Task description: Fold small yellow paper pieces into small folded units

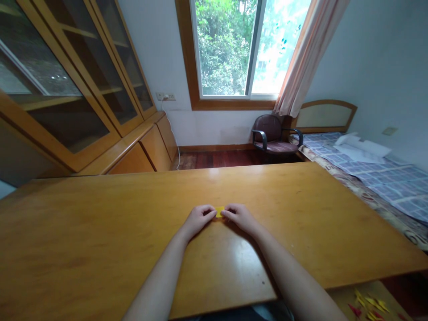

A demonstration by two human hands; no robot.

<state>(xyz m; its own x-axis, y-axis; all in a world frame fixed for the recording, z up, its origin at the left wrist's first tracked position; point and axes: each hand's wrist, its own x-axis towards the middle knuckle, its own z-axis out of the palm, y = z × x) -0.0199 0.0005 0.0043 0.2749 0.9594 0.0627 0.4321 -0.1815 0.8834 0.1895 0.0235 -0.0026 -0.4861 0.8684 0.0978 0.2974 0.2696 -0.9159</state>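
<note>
A small yellow piece of paper is at the middle of the wooden table, between my two hands. My left hand pinches its left edge between thumb and fingers. On the opposite edge, my right hand has its thumb and fingers closed in the same way. Both hands rest low over the tabletop, and they partly cover the paper's ends. Whether the paper is folded is too small to tell.
Below the table's right front edge, several yellow and red folded paper pieces lie on a lower surface. A wheeled-style armchair stands beyond the table, near a bed. Glass-door cabinets line the left wall.
</note>
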